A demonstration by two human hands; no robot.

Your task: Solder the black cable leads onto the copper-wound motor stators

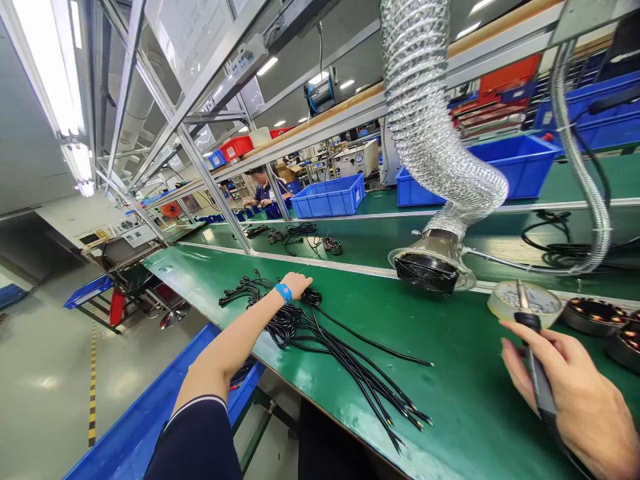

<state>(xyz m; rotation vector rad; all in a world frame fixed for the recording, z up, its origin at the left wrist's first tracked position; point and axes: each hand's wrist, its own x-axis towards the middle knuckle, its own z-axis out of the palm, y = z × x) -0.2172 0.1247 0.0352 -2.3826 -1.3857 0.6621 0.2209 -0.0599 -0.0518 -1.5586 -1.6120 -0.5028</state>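
My left hand, with a blue wristband, reaches over the far end of a bundle of black cables on the green bench. Its fingers are closed beside a small coil of black cable; what they grip, if anything, is hidden. The cables' stripped coloured ends point toward the front of the bench. At the right, my right hand is wrapped round the dark handle of a soldering iron. The iron's metal tip is over a round pale dish.
A fume extractor hangs on a silver duct above the bench. Round copper-wound parts stand at the right edge. Blue bins line the back, where another person sits. A blue trough is below left.
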